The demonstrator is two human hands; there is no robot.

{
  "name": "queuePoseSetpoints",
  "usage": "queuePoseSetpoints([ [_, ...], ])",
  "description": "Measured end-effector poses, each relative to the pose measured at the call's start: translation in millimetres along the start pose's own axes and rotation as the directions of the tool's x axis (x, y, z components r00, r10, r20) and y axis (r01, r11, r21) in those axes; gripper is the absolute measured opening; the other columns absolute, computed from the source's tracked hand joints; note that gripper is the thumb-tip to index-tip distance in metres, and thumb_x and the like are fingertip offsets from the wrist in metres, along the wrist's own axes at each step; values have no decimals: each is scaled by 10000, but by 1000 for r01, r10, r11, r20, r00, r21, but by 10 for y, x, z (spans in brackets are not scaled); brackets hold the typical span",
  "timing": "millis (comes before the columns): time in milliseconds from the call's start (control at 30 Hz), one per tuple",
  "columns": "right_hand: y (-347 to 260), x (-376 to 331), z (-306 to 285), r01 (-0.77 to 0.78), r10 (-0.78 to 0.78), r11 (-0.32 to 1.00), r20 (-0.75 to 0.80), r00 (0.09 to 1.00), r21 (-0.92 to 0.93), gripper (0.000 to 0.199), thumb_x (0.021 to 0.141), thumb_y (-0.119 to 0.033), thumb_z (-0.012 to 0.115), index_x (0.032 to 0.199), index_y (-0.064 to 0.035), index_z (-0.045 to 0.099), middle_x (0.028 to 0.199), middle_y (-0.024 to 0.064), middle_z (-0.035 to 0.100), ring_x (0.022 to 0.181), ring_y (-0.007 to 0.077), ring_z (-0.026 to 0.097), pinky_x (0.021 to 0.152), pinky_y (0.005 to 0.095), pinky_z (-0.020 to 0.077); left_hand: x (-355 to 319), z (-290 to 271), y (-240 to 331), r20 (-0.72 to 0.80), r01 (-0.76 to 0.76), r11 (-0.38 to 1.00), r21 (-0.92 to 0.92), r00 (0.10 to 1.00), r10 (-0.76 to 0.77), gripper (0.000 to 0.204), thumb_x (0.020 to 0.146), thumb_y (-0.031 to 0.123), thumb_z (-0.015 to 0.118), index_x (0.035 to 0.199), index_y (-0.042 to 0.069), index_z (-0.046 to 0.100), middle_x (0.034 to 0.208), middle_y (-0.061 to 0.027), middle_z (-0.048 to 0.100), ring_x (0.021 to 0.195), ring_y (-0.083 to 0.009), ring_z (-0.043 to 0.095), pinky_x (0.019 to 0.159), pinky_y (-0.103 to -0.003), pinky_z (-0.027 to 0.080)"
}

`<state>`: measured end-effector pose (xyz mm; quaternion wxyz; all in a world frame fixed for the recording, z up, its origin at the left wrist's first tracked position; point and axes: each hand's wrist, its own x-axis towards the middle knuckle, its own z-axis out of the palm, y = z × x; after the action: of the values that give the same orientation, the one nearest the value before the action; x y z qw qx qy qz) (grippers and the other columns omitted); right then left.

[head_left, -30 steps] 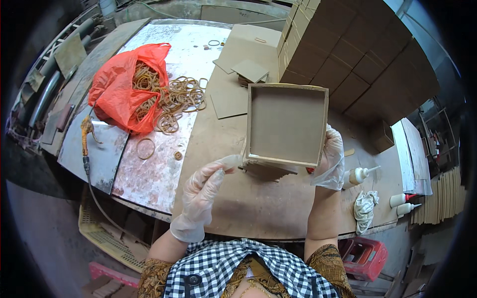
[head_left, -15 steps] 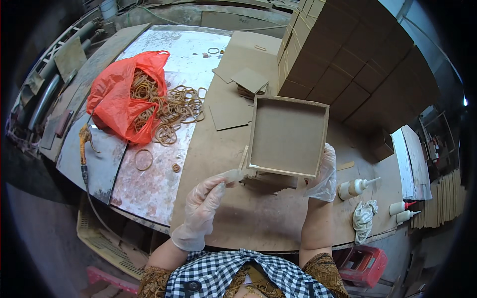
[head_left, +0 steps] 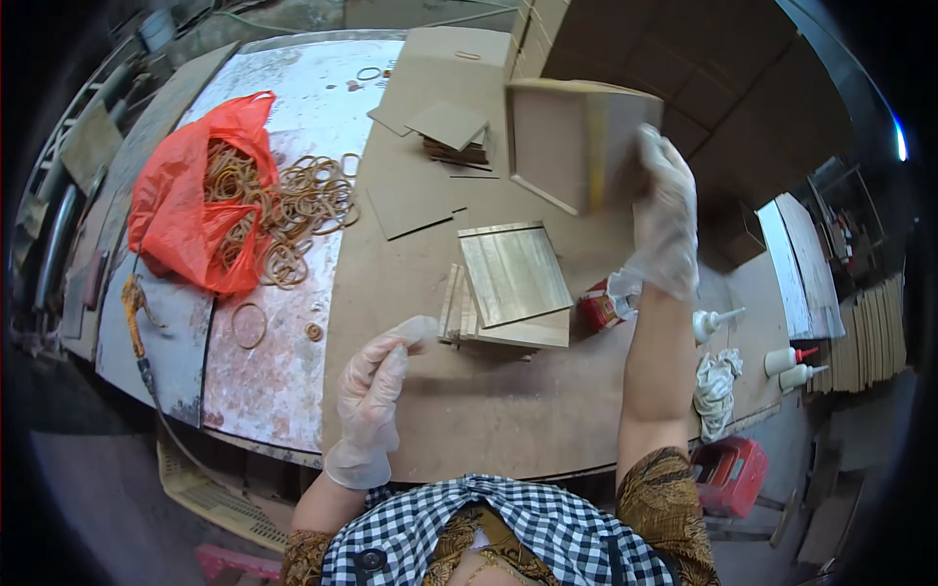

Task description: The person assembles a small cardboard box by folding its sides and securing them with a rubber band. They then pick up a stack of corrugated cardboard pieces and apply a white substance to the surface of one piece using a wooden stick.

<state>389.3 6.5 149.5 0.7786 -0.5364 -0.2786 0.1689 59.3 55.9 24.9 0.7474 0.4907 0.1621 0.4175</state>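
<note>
A shallow square box (head_left: pixel 550 142) of brown board is raised and tilted beside a tall stack of similar boxes. My gloved right hand (head_left: pixel 666 220) grips it at its right side, and the box is slightly blurred. Lower left, my gloved left hand (head_left: pixel 373 391) hovers over the table with its fingers drawn together; whether anything is between them is hidden. Just right of that hand lies a pile of thin wooden strips and boards (head_left: pixel 515 273). A red and white packet (head_left: pixel 606 303) sits beside the pile, partly behind my right wrist.
An orange-red bag (head_left: pixel 176 195) spills rubber bands (head_left: pixel 318 195) at the left. Square panels (head_left: pixel 447 127) lie farther back. The box stack (head_left: pixel 703 78) stands back right. At right are a white glue bottle (head_left: pixel 713 322), a crumpled cloth (head_left: pixel 718 391) and two small bottles (head_left: pixel 782 361).
My right hand has lifted the box up and away, turning it toward the stack, which uncovers the wooden pile and the packet. The left hand keeps its pose; the view has shifted rightward.
</note>
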Motion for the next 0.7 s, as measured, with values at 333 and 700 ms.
queuePoseSetpoints([
  [333,707,274,-227,215,151,75,224,963,-974,353,826,-252,699,1113,-49,667,1088,183,679,1023,355,637,913,424,488,26,-22,-18,45,-3,998,58,999,0,282,961,-15,532,1233,15,601,1316,-197,588,1219,-235,562,1060,-359,414],
  [700,253,-709,-149,192,-71,684,197,978,-704,451,914,-271,676,1255,12,595,1277,163,619,1203,293,577,1036,362,437,535,157,445,505,-421,615,667,862,42,988,763,378,805,1523,62,258,1569,-234,233,1477,-340,180,1189,-458,176],
])
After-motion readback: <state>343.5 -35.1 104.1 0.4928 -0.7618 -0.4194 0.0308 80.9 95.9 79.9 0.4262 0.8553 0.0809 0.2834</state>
